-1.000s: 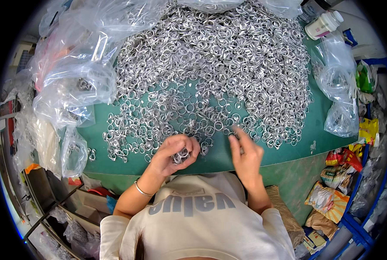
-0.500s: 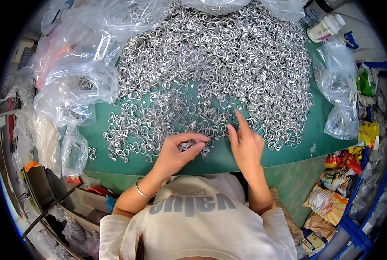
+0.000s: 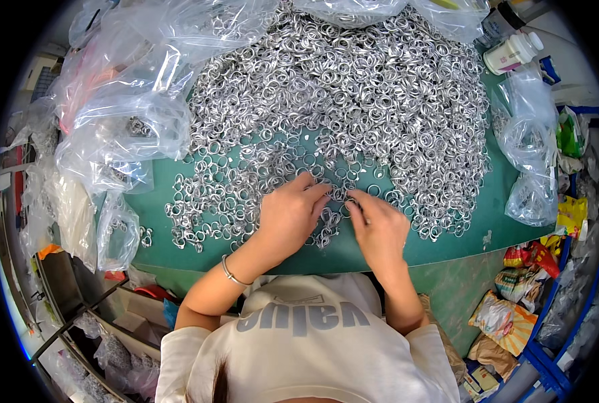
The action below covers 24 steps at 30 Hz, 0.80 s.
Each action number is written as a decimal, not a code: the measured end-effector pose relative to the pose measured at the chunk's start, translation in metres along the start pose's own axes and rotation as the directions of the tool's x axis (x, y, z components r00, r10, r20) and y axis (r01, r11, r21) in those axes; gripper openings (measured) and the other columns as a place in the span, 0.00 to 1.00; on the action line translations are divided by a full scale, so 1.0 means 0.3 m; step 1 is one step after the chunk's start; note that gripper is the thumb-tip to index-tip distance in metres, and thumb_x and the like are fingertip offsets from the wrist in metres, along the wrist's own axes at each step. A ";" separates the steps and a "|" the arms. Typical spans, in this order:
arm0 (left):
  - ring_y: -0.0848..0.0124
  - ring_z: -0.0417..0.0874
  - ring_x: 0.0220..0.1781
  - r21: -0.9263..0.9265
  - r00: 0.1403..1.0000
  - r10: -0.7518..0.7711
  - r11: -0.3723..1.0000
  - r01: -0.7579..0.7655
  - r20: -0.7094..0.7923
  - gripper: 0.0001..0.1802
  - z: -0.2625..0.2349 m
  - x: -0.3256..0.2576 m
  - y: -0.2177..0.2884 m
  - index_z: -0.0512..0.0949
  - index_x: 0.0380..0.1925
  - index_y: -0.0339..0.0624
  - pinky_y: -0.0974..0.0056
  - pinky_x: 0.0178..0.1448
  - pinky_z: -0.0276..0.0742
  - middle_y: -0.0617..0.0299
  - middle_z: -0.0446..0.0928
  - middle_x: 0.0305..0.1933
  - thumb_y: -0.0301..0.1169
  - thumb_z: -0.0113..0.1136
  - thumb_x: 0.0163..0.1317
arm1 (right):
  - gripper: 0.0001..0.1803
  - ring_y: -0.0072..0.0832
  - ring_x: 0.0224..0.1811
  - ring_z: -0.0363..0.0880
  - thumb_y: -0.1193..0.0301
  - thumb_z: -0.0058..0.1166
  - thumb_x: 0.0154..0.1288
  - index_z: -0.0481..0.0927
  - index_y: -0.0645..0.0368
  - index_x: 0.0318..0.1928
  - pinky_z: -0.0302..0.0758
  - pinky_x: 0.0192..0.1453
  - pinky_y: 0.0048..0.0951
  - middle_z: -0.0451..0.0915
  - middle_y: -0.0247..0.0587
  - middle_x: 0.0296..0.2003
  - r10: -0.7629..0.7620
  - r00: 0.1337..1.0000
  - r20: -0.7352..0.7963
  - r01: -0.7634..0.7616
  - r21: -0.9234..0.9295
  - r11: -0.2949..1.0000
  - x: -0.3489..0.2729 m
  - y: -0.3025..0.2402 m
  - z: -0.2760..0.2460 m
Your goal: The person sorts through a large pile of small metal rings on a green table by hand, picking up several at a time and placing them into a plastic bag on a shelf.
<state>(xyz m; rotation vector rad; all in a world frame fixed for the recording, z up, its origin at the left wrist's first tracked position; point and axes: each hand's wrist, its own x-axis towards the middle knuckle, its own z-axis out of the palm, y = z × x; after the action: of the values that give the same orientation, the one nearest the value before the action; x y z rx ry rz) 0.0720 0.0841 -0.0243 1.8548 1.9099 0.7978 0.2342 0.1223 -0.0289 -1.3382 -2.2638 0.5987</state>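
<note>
A broad heap of small silver metal rings (image 3: 407, 107) covers the far part of the green table. Looser rings (image 3: 212, 198) are spread nearer to me on the left. My left hand (image 3: 287, 213) is over the near edge of the spread, its fingers curled and closed on rings at the fingertips; its palm is hidden. Just right of it, my right hand (image 3: 382, 225) holds thumb and index finger close around a ring, the other fingers bent in. A small clump of rings (image 3: 326, 230) lies between the two hands.
Clear plastic bags (image 3: 121, 127) crowd the table's left side, and more bags (image 3: 531, 151) lie on the right. A white bottle (image 3: 513, 54) stands at the back right. Beyond the table's right edge are colourful packets (image 3: 504, 322) by a blue rack; bins (image 3: 121, 319) stand lower left.
My left hand has moved forward and right, turning its back upward over the rings. The right hand's extended index finger has bent down toward its thumb, and the hands are closer together.
</note>
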 end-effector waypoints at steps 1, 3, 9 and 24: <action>0.59 0.79 0.25 0.001 1.000 -0.018 1.000 0.018 0.010 0.09 0.001 0.013 0.005 0.82 0.35 0.45 0.60 0.28 0.74 0.61 0.75 0.29 0.27 0.65 0.52 | 0.08 0.36 0.25 0.80 0.70 0.60 0.56 0.79 0.56 0.36 0.73 0.25 0.37 0.78 0.38 0.23 -0.054 0.999 0.006 0.054 -0.011 0.998 0.011 -0.002 0.015; 0.59 0.79 0.25 0.021 1.000 -0.012 1.000 0.012 -0.002 0.09 -0.004 0.022 0.008 0.82 0.35 0.45 0.60 0.29 0.74 0.61 0.75 0.29 0.26 0.65 0.52 | 0.09 0.36 0.24 0.78 0.70 0.63 0.53 0.80 0.56 0.36 0.72 0.25 0.35 0.79 0.39 0.24 -0.045 0.998 0.034 0.047 -0.067 0.997 0.027 -0.008 0.038; 0.60 0.78 0.25 -0.130 0.997 -0.078 0.989 0.075 -0.019 0.08 -0.039 0.007 -0.022 0.82 0.34 0.43 0.60 0.28 0.73 0.60 0.74 0.28 0.26 0.65 0.52 | 0.06 0.37 0.25 0.78 0.70 0.63 0.54 0.80 0.58 0.30 0.72 0.25 0.35 0.77 0.38 0.23 -0.071 0.996 0.054 0.072 -0.013 0.997 0.030 0.036 0.007; 0.58 0.80 0.25 0.221 0.994 -0.107 0.970 0.104 0.003 0.05 0.045 0.182 -0.037 0.81 0.29 0.42 0.58 0.28 0.75 0.58 0.77 0.30 0.31 0.64 0.54 | 0.06 0.27 0.19 0.72 0.75 0.52 0.65 0.74 0.62 0.29 0.62 0.17 0.26 0.77 0.40 0.30 0.299 0.936 0.187 -0.294 0.881 0.370 0.018 0.116 -0.039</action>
<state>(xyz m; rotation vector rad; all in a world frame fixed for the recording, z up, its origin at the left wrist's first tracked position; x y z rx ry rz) 0.0675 0.1404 -0.0348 1.8571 2.1424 0.5554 0.2626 0.1439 -0.0384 -1.0874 -1.1999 1.6500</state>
